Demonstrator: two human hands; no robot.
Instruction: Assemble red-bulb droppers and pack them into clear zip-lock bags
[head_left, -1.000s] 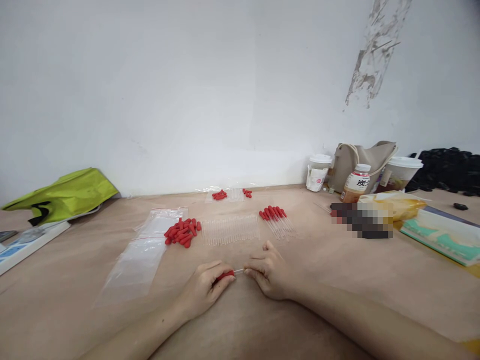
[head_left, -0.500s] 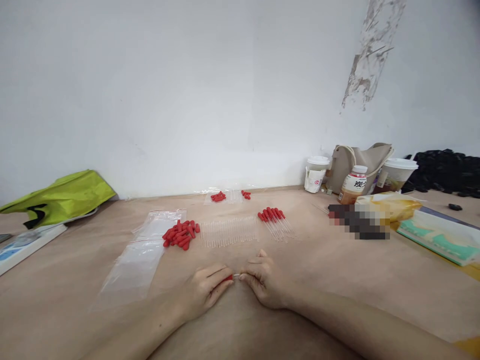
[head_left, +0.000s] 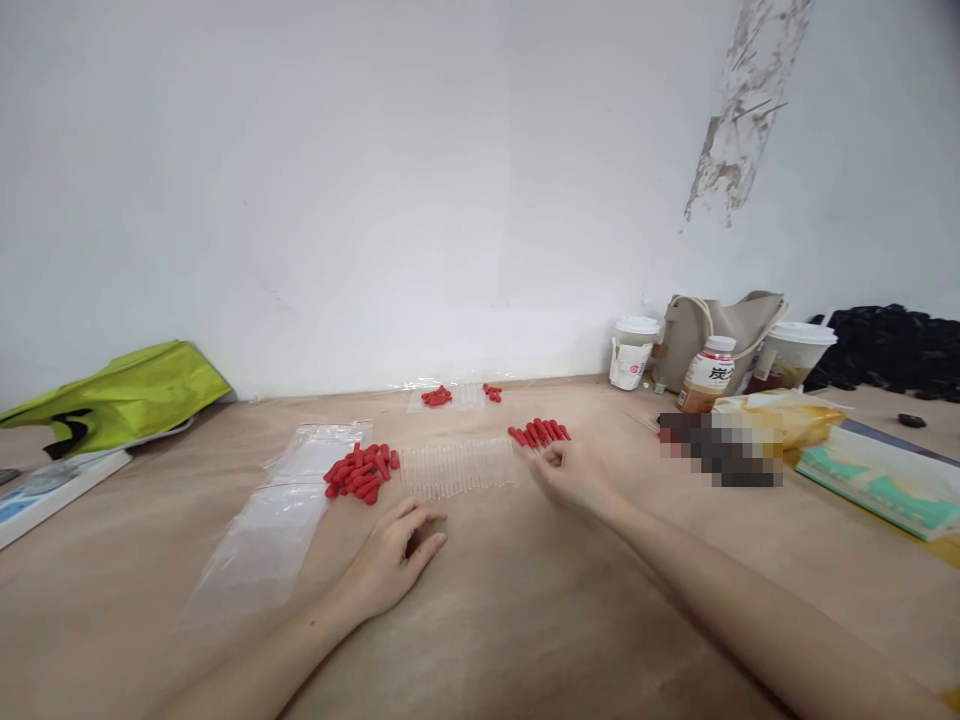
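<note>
Red-capped tubes point(head_left: 539, 433) are lying at one o'clock, the right hand point(head_left: 571, 476) covering their stems, its grip unclear, seemingly setting one in line. At eleven, the left hand point(head_left: 390, 556) is resting loosely parted, apparently empty; next is probably needing a loose red cap point(head_left: 365, 489) and a bare tube point(head_left: 457, 470) from twelve.

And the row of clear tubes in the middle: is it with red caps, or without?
Without: the clear tubes lie bare, side by side; the heaped red caps lie left of them.
</note>
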